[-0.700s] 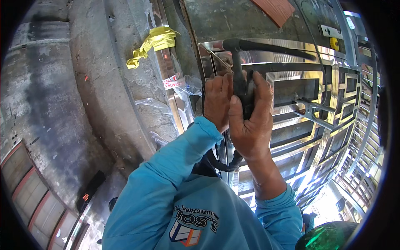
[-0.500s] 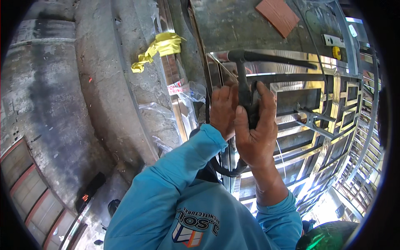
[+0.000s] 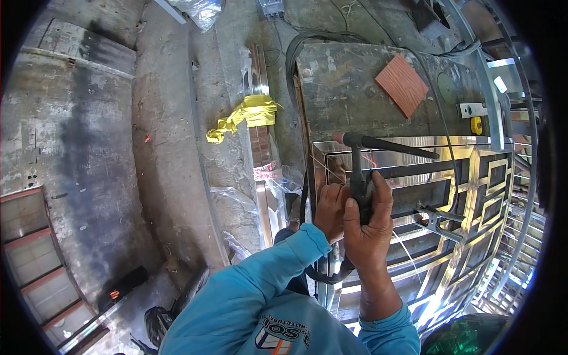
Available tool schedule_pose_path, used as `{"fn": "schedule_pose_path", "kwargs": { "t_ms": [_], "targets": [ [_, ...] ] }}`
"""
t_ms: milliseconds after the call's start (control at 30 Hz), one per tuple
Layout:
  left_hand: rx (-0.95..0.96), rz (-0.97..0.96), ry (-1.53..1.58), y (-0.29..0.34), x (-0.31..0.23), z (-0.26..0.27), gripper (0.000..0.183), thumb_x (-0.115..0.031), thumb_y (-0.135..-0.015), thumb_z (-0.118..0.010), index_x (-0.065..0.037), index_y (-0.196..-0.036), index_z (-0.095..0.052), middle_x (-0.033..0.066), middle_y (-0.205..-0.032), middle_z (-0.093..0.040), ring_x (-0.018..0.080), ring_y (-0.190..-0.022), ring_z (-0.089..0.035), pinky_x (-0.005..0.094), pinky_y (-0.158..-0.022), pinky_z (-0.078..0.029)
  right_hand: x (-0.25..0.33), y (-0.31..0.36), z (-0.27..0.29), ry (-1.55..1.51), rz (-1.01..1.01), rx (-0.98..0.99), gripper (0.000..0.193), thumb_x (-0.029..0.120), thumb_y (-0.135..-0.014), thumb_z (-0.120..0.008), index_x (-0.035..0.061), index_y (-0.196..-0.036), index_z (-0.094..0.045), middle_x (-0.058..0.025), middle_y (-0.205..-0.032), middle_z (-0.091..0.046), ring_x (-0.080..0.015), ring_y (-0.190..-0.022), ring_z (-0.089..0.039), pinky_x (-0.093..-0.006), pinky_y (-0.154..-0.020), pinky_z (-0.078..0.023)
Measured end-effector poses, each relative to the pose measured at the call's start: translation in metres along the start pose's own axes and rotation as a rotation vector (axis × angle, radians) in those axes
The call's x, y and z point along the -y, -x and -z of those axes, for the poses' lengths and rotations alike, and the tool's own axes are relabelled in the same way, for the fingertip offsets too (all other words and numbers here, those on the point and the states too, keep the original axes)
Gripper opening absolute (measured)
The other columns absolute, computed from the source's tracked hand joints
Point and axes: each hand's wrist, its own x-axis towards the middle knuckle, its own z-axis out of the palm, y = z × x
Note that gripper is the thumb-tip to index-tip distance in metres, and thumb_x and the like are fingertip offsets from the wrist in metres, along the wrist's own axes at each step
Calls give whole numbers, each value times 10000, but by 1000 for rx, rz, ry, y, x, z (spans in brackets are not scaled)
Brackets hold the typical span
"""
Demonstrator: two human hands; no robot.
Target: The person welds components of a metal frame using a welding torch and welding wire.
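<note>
Your right grip wraps that black torch, probably for control over the shiny frame; left grip looks curled, can't tell around what.

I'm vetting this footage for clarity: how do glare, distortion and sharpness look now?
Head view: white glare streaks the polished metal grille, strongest low down; head view: straight edges bow toward the picture's rim; head view: the black TIG torch and right hand look fairly sharp.

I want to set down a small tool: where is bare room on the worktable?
The worktable is bare between its left edge and the wood-grain board, beyond the polished metal frame. Crowded: around the hands and TIG torch.
</note>
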Motion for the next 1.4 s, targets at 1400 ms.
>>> {"fn": "schedule_pose_path", "kwargs": {
  "t_ms": [1400],
  "targets": [
    [-55,369,1749,3,22,-42,669,-653,-937,-572,-121,-1341,-538,82,-1244,-637,223,-1164,-617,370,-1035,-502,13,-3,-2,182,-18,96,535,117,-924,-658,112,-1430,-484,-215,-1131,-691,-341,-984,-725,-390,-837,-571]
  ]
}}
